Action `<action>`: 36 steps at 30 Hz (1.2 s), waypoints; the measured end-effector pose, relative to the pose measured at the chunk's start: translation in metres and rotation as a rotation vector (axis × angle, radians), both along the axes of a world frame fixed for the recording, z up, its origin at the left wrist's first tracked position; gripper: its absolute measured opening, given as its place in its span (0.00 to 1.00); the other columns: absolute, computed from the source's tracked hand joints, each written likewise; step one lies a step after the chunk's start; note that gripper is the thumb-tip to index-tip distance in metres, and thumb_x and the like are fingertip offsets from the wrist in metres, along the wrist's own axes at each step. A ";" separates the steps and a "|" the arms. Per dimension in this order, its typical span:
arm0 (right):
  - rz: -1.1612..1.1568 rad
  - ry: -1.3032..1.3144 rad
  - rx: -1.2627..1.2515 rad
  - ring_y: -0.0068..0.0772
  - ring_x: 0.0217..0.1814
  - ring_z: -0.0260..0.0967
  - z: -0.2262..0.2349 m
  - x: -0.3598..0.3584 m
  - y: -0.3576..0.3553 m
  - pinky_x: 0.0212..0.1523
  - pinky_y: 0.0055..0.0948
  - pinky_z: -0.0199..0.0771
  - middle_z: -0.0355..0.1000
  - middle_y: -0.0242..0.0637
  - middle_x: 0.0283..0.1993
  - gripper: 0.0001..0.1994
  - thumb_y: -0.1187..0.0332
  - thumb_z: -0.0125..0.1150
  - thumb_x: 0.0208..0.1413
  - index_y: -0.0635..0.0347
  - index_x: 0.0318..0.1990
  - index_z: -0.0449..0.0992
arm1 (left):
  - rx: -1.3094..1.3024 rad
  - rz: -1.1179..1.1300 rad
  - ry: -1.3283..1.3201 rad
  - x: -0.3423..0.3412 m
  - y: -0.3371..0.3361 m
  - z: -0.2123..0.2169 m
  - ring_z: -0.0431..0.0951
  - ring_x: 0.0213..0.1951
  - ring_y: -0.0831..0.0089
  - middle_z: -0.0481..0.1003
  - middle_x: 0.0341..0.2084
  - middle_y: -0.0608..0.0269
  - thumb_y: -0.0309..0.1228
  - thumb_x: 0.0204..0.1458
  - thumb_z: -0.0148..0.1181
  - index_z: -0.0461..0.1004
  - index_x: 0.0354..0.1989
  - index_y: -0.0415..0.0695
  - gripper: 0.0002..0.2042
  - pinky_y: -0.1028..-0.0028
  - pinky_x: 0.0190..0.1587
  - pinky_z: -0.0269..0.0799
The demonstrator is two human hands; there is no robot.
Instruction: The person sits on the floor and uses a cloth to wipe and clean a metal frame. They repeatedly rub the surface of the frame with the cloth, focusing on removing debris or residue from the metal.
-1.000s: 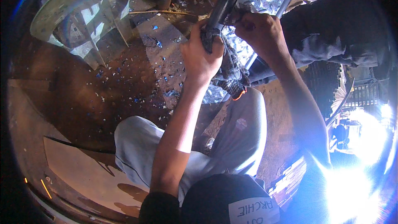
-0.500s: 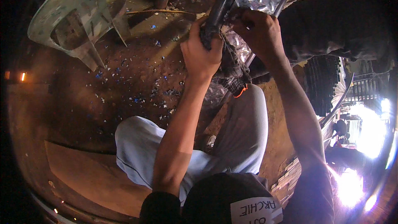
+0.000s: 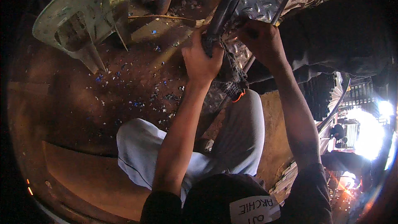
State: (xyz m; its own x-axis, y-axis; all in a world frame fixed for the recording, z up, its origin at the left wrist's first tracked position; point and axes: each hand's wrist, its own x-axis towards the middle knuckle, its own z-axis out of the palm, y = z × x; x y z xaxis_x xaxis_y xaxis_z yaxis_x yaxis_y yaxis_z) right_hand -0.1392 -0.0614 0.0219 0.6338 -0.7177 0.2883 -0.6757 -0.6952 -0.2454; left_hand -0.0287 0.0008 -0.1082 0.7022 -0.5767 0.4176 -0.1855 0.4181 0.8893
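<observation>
My left hand [image 3: 202, 63] is closed round the lower end of a dark metal pipe [image 3: 229, 6], with dark cloth bunched between thumb and fingers. A dark knitted work glove [image 3: 235, 74] with an orange-edged cuff hangs from the pipe between my hands, its cuff over my right knee. To the right of the pipe, my right hand [image 3: 261, 40] is bent inward with its fingers drawn together at the upper part of the glove. Shadow hides its fingertips and how exactly they hold the fabric.
A pale green plastic chair [image 3: 78, 20] lies at upper left. Blue and white scraps [image 3: 137, 103] litter the brown floor. Behind my hands is a metal tread plate [image 3: 259, 0]; dark fabric [image 3: 331, 37] spreads at right. A brown board [image 3: 87, 178] lies lower left. Bright glare and sparks show far right.
The whole view has shifted slightly, so the pipe and chair sit a little lower. Both hands stay at the pipe and glove. The lower right glare has shrunk and sparks show there.
</observation>
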 end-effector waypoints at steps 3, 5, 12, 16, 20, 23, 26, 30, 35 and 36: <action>-0.037 0.029 -0.065 0.28 0.26 0.72 -0.003 0.004 0.000 0.31 0.29 0.71 0.74 0.40 0.25 0.11 0.62 0.63 0.49 0.61 0.31 0.77 | 0.013 0.005 -0.012 -0.001 -0.003 -0.004 0.78 0.33 0.49 0.77 0.31 0.47 0.32 0.41 0.58 0.69 0.48 0.40 0.22 0.58 0.42 0.70; -0.047 0.035 -0.088 0.31 0.26 0.73 -0.003 0.005 0.002 0.31 0.31 0.71 0.75 0.40 0.26 0.12 0.61 0.65 0.47 0.61 0.31 0.77 | -0.004 0.051 -0.061 -0.001 -0.004 -0.005 0.78 0.32 0.49 0.77 0.31 0.47 0.31 0.41 0.58 0.68 0.48 0.40 0.22 0.58 0.41 0.70; -0.056 0.021 -0.156 0.36 0.30 0.76 -0.009 0.009 0.005 0.34 0.32 0.74 0.76 0.42 0.28 0.12 0.63 0.66 0.44 0.59 0.34 0.79 | 0.002 -0.004 0.010 -0.001 -0.001 -0.001 0.78 0.29 0.50 0.76 0.26 0.48 0.31 0.41 0.58 0.68 0.48 0.40 0.22 0.59 0.37 0.71; -0.054 -0.046 -0.174 0.36 0.32 0.77 -0.018 0.010 0.005 0.36 0.32 0.75 0.77 0.42 0.31 0.12 0.64 0.66 0.45 0.58 0.37 0.80 | 0.001 -0.022 0.065 -0.002 0.000 0.000 0.78 0.27 0.52 0.77 0.25 0.49 0.30 0.41 0.58 0.69 0.48 0.40 0.22 0.60 0.34 0.72; -0.109 -0.008 -0.197 0.34 0.33 0.78 -0.017 0.009 0.008 0.36 0.30 0.75 0.77 0.41 0.31 0.13 0.65 0.65 0.46 0.59 0.39 0.79 | 0.014 -0.090 0.113 -0.002 -0.001 -0.001 0.77 0.27 0.52 0.77 0.26 0.50 0.31 0.41 0.58 0.69 0.48 0.41 0.22 0.60 0.34 0.71; -0.099 -0.081 -0.043 0.32 0.35 0.78 -0.009 0.005 0.012 0.36 0.29 0.75 0.78 0.40 0.32 0.12 0.66 0.66 0.47 0.59 0.39 0.79 | 0.006 0.062 -0.075 0.000 -0.001 -0.002 0.77 0.30 0.52 0.77 0.28 0.50 0.32 0.40 0.58 0.68 0.49 0.42 0.23 0.60 0.38 0.70; -0.033 -0.171 -0.018 0.30 0.34 0.77 -0.004 0.001 0.015 0.37 0.28 0.75 0.78 0.39 0.32 0.12 0.68 0.65 0.47 0.60 0.40 0.79 | 0.041 -0.057 0.062 0.000 0.000 -0.002 0.77 0.33 0.52 0.77 0.30 0.51 0.32 0.40 0.58 0.67 0.50 0.43 0.24 0.59 0.41 0.67; -0.051 -0.138 -0.156 0.29 0.34 0.76 -0.012 0.003 0.022 0.36 0.27 0.75 0.77 0.38 0.35 0.12 0.70 0.65 0.47 0.61 0.40 0.78 | 0.066 -0.064 0.035 -0.001 0.000 -0.004 0.76 0.35 0.51 0.77 0.32 0.52 0.32 0.39 0.58 0.67 0.51 0.45 0.25 0.59 0.44 0.64; -0.132 -0.325 -0.331 0.30 0.34 0.76 -0.038 0.012 0.034 0.37 0.27 0.75 0.75 0.38 0.39 0.12 0.72 0.67 0.45 0.61 0.39 0.78 | 0.081 -0.032 -0.007 -0.002 -0.001 -0.006 0.75 0.38 0.49 0.76 0.35 0.51 0.33 0.39 0.58 0.67 0.51 0.45 0.26 0.59 0.46 0.62; -0.161 -0.347 -0.371 0.30 0.34 0.76 -0.041 0.014 0.034 0.37 0.27 0.75 0.76 0.37 0.36 0.10 0.72 0.67 0.45 0.60 0.38 0.78 | 0.087 -0.014 -0.021 -0.002 -0.001 -0.006 0.75 0.37 0.49 0.76 0.36 0.51 0.33 0.39 0.58 0.67 0.51 0.45 0.26 0.59 0.46 0.62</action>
State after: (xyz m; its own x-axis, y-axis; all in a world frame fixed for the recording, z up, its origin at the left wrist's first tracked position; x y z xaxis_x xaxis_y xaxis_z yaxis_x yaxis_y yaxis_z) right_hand -0.1254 -0.0277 -0.0190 0.3460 -0.6083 0.7143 -0.7037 -0.6718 -0.2312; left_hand -0.0305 -0.0003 -0.1143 0.6853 -0.6213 0.3798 -0.1987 0.3422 0.9184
